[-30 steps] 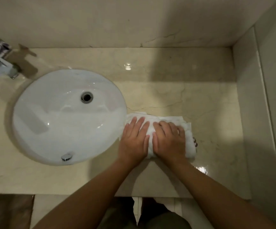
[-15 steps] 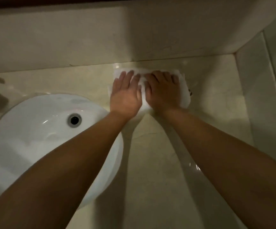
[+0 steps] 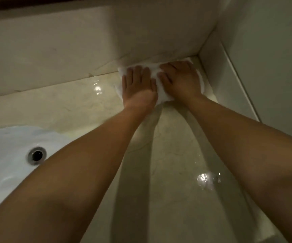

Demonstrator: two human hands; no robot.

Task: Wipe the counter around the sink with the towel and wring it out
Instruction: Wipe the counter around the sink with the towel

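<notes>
Up in the far right corner of the desk, against the back wall, the white towel lies pinned flat beneath the left hand and right hand. Fingers are spread and gripping nothing, so body weight scrubs the corner. Well apart, the sink awaits wringing.

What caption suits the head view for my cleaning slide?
Both hands press a white towel into the counter's back corner.

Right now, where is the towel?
The white towel lies flat on the counter in the far right corner, against the back wall, pressed under both the left hand and right hand.
</notes>
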